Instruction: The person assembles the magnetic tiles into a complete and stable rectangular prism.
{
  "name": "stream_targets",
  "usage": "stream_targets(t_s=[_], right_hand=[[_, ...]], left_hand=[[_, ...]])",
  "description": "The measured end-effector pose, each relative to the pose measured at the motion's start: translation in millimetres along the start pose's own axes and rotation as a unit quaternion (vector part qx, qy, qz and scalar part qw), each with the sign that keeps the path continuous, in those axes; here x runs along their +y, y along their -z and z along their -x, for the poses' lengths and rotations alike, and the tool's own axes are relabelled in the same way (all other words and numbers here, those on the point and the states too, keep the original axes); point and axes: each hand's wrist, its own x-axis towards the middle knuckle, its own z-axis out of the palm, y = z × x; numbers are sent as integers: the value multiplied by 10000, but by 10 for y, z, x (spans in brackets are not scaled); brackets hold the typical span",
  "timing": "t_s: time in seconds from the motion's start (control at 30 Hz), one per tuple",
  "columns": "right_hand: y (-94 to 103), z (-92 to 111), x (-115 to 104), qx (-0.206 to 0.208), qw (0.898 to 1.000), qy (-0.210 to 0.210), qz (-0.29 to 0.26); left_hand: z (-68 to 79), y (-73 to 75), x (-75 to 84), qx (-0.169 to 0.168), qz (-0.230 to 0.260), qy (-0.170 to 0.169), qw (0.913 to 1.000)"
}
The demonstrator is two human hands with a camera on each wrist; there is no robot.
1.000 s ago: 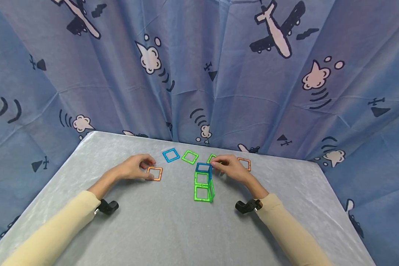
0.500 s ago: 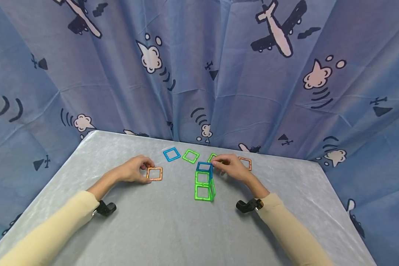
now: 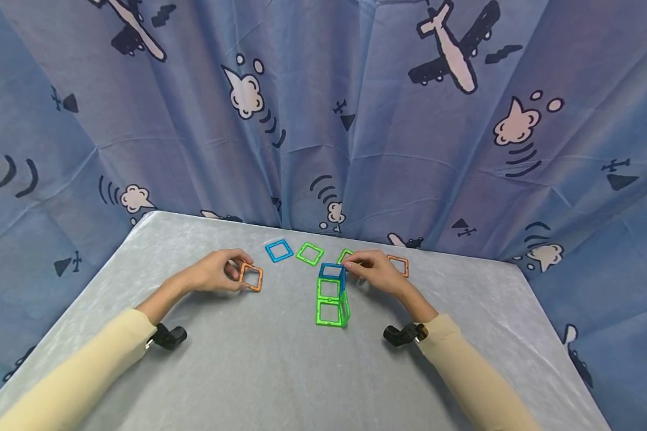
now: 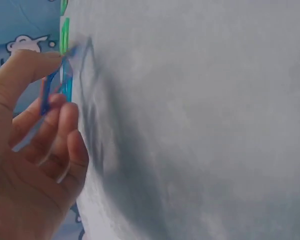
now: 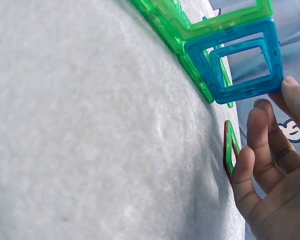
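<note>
In the head view, my left hand (image 3: 221,272) pinches an orange square magnetic tile (image 3: 260,279) by its left side, and the tile is tilted. In the left wrist view, the tile edge between thumb and fingers looks blue (image 4: 46,95). My right hand (image 3: 374,269) is at the far right corner of a structure of joined green tiles (image 3: 329,324) and blue tiles (image 3: 331,264). Seen from the right wrist, thumb and index finger pinch the corner of a blue tile (image 5: 232,92), while the other fingers curl loosely beside it.
Along the back of the grey-covered table (image 3: 280,371) lie a loose blue tile (image 3: 268,252) and a green tile (image 3: 305,260). Another green tile (image 3: 342,256) is partly hidden behind the structure. An orange tile (image 3: 407,267) lies beyond my right hand. A patterned curtain (image 3: 302,120) hangs behind.
The orange tile at my left hand lay flat and is now tilted up in the fingers. My right hand stays at the blue corner of the structure.
</note>
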Motion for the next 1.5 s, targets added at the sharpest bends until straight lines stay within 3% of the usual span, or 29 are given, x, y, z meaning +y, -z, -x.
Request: stream_targets(t_s=[0.33,0.7,1.07,1.5], right_hand=[[-6,-1,18,37,10000,23,41],[-2,21,-1,28,10000,-83,-22],[0,21,-20,26,9998,-179,19],[15,25,-11,-2,9999,-167,-45]], left_hand=[[-135,-86,194,31,-94,-326,9994],[-499,-407,523,-31,-350,-877,9955],[-747,-686,735,-287,-534,-820,9948],[-815,-779,752,-220,-520,-434,9975]])
